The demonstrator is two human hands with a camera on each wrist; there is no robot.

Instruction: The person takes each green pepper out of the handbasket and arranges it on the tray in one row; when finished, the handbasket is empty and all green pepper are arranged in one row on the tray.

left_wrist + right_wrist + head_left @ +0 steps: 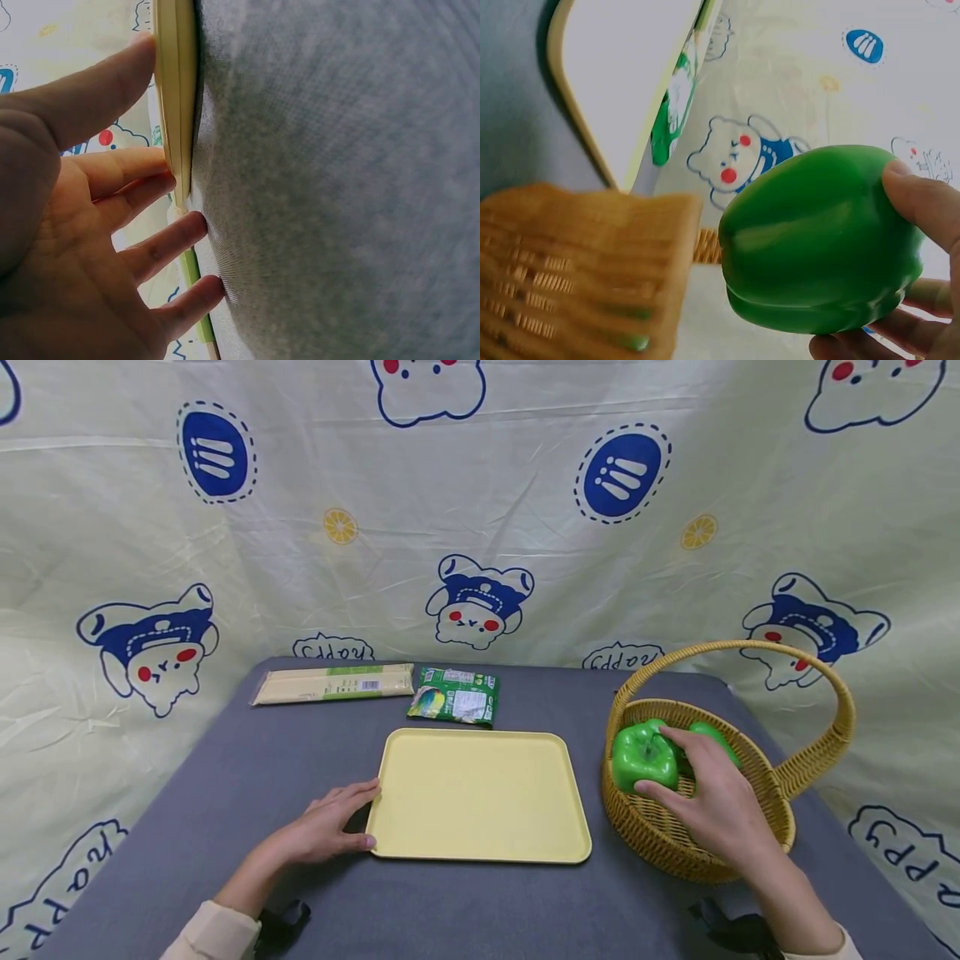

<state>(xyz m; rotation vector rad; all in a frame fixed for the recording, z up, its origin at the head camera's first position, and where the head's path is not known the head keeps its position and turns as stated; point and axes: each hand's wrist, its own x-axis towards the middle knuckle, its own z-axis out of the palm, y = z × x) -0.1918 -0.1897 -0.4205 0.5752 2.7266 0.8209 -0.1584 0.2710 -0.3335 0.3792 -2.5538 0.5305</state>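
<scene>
A shiny green bell pepper (645, 757) is gripped by my right hand (716, 793), thumb on one side and fingers on the other. In the right wrist view the pepper (825, 240) stands out beside the basket's rim. More green (712, 739) shows behind the hand, inside the brown wicker basket (637, 835), partly hidden by the hand. At the left side of a pale yellow tray (480, 793), my left hand (322, 827) rests with its fingers extended. Its thumb and some fingertips touch the tray's edge in the left wrist view, while other fingertips (196, 223) meet the grey cloth.
The basket's tall handle (750, 647) arches over its right part. Behind the tray lie a long, flat beige package (333, 685) and a green printed packet (455, 696). A patterned curtain (480, 485) hangs behind the grey-covered table (480, 910).
</scene>
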